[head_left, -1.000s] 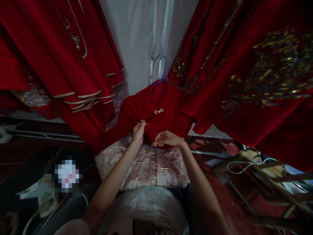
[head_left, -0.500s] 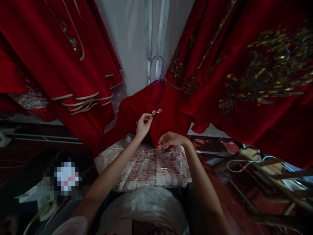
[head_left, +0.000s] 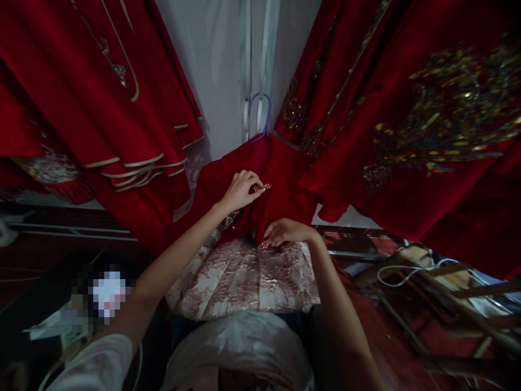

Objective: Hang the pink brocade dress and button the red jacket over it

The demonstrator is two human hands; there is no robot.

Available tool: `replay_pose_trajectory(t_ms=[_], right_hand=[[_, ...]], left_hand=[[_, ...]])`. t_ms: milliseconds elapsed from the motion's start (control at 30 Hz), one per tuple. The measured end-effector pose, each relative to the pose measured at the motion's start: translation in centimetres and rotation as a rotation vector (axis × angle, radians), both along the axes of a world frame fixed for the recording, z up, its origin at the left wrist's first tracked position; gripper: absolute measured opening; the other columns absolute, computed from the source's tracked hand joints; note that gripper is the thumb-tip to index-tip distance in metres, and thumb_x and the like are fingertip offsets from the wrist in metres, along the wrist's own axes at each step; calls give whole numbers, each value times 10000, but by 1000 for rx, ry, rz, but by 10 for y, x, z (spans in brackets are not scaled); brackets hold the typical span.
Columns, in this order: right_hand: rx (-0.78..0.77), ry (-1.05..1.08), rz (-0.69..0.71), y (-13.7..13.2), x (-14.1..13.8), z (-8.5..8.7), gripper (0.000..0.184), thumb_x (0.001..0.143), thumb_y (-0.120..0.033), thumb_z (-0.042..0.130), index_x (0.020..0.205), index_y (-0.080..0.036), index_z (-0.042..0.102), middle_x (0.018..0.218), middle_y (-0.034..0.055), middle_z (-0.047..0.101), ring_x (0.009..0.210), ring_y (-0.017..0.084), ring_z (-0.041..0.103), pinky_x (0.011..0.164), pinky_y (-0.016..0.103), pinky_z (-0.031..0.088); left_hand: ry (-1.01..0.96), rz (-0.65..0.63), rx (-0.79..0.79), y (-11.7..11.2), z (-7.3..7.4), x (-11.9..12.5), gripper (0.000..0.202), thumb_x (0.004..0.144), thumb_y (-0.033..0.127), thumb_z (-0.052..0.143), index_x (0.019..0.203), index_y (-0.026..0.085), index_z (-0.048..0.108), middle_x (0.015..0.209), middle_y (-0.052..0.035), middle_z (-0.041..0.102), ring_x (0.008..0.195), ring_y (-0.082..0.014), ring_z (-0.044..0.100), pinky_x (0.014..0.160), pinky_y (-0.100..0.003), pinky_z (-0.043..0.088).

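A red jacket (head_left: 288,184) hangs in front of me on a purple hanger (head_left: 268,108). My left hand (head_left: 244,190) is at its upper front, thumb and fingertips closed on a flower-shaped beaded clasp (head_left: 266,187) that they partly cover. Lower down, my right hand (head_left: 287,232) has its fingers curled at the jacket's front edge, beside a second flower-shaped ornament (head_left: 264,245). Beneath the jacket spreads a pale pink brocade skirt (head_left: 244,282) with a metallic pattern, reaching towards my lap.
Red garments with pale piping (head_left: 142,160) hang at the left, and a red garment with gold sequin embroidery (head_left: 443,125) hangs at the right. A wooden rack-like frame (head_left: 456,326) with a white cord stands low on the right. White metal poles (head_left: 264,49) rise behind the hanger.
My left hand has moved up and to the right, from just below the upper clasp onto it. My right hand has stayed almost in place.
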State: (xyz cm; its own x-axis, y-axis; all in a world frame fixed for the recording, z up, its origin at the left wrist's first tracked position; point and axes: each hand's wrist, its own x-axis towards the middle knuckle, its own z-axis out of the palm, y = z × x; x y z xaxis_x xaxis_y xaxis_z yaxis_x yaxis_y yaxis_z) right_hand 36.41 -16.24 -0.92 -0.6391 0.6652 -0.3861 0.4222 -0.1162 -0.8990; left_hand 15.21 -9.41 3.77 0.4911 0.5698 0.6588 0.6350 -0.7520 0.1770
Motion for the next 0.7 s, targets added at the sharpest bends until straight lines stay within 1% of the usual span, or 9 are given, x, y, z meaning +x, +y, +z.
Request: replay_pose_trajectory(t_ms=[133, 233, 300, 400, 500, 567, 633, 667, 700], right_hand=[[217, 62, -86, -7, 3, 15, 412, 707, -323, 726, 1049, -136, 593, 905, 70, 696, 829, 139, 650, 786, 299, 522], [353, 96, -113, -15, 4, 26, 352, 766, -370, 676, 1033, -154, 601, 926, 71, 679, 881, 154, 640, 854, 343, 512], [469, 115, -167, -17, 2, 31, 335, 783, -391, 660, 1033, -175, 607, 998, 72, 658, 948, 166, 624, 903, 367, 501], [770, 134, -374, -11, -4, 36, 388, 776, -404, 670, 1106, -219, 587, 1183, 80, 576, 1114, 192, 554, 994, 396, 457], [1005, 202, -628, 7, -19, 43, 427, 784, -435, 650, 1149, -234, 556, 1266, 95, 517, 1213, 214, 485, 1034, 412, 427], [1025, 317, -689, 22, -36, 49, 432, 824, -479, 579, 1177, -234, 527, 1286, 99, 518, 1232, 207, 479, 1054, 407, 409], [966, 388, -607, 35, -55, 53, 505, 859, -535, 486, 1253, -219, 472, 1328, 109, 509, 1256, 205, 474, 1076, 402, 383], [925, 365, -571, 40, -64, 54, 579, 860, -576, 449, 1300, -199, 437, 1366, 125, 484, 1282, 218, 454, 1085, 410, 369], [894, 301, -583, 44, -71, 54, 674, 847, -619, 432, 1345, -167, 395, 1406, 150, 442, 1319, 243, 412, 1095, 430, 346]], left_hand=[[76, -36, 121, 1, 2, 3, 102, 821, 279, 580, 867, 188, 588, 848, -20, 623, 892, -191, 531, 962, -406, 377], [112, -30, 239, 3, 1, 4, 90, 851, 244, 516, 853, 182, 582, 797, -18, 610, 837, -179, 536, 1007, -407, 364], [135, -14, 311, 4, 1, 4, 129, 880, 221, 468, 851, 182, 587, 801, -22, 613, 832, -173, 544, 1017, -402, 365], [178, 2, 357, 3, 0, 3, 194, 919, 214, 407, 862, 179, 589, 822, -36, 626, 844, -169, 570, 998, -384, 390], [219, 30, 298, 2, 2, 3, 246, 952, 237, 349, 894, 156, 574, 838, -55, 638, 832, -167, 607, 942, -357, 431], [265, 68, 229, 1, 5, 3, 290, 965, 283, 316, 967, 132, 564, 902, -81, 651, 803, -175, 630, 850, -339, 468], [347, 115, 152, -1, 10, 1, 341, 964, 326, 308, 1054, 110, 556, 967, -116, 657, 771, -194, 649, 734, -330, 480], [399, 142, 114, -3, 12, -1, 358, 958, 331, 316, 1076, 101, 563, 976, -134, 662, 766, -209, 657, 691, -329, 473], [457, 173, 75, -4, 15, -3, 363, 948, 321, 328, 1072, 93, 582, 963, -151, 671, 767, -226, 665, 665, -331, 463]])
